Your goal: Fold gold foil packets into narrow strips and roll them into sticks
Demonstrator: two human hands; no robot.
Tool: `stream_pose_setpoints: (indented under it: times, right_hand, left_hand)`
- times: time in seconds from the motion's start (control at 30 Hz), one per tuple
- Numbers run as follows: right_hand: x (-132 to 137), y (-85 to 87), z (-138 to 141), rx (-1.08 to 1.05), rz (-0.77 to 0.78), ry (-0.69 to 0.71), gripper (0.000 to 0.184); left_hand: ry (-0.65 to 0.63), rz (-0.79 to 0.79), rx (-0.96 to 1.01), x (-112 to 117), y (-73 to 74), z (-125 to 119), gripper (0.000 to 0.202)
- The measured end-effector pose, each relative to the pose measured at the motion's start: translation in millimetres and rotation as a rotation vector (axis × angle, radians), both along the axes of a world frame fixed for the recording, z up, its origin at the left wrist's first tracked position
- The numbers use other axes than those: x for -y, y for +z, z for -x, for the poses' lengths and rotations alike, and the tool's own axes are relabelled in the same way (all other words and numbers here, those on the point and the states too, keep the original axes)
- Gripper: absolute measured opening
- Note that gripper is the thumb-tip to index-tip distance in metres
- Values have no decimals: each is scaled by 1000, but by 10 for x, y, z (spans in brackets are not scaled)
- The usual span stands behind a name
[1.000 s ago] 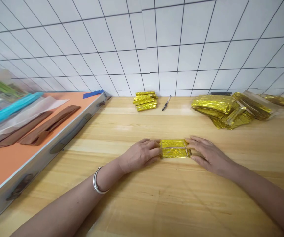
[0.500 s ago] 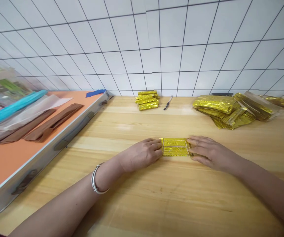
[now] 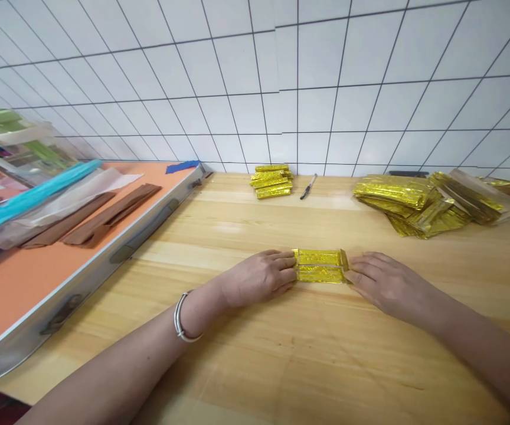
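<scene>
A folded sheet of shiny gold foil paper (image 3: 320, 266) lies flat on the wooden table, with a crease line along its middle. My left hand (image 3: 266, 276) presses on its left end with the fingers together, and a silver bangle circles that wrist. At the right end, my right hand (image 3: 381, 280) pinches the narrow edge of the foil between thumb and fingers, where a darker flap stands up slightly. The fingers hide both ends of the sheet in part.
Behind the foil are a small stack of folded gold strips (image 3: 273, 181), a pen (image 3: 309, 186) and a pile of gold foil (image 3: 405, 200). On the left, an orange board (image 3: 157, 174) with a raised metal edge carries brown (image 3: 115, 215) and turquoise crepe paper (image 3: 38, 198). A tiled wall (image 3: 321, 106) closes the back.
My right fingers have closed in on the foil's right edge, and its flap now stands up more. My left hand stays on the left end. The whole view has shifted slightly.
</scene>
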State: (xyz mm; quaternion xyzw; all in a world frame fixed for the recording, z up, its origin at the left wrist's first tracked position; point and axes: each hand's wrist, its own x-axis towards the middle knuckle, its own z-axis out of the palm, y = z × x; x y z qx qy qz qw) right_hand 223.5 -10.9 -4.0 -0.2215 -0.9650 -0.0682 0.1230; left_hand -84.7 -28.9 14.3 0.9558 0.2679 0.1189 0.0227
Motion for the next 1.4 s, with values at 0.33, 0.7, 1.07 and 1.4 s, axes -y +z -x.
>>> stream_pose_setpoints:
  times: [0.33, 0.7, 1.07, 1.4]
  right_hand:
    - [64, -66, 8, 54, -65, 10, 32]
    - [10, -180, 3, -146, -72, -117, 17]
    - [27, -160, -66, -175, -21, -71, 21]
    - [-8, -129, -42, -220, 120, -88, 17]
  left_hand:
    - [-41, -17, -48, -7, 42, 10, 17]
    - [129, 5, -16, 54, -63, -63, 15]
    - [202, -43, 78, 68, -219, -98, 17]
    - [210, -8, 124, 75, -260, -78, 16]
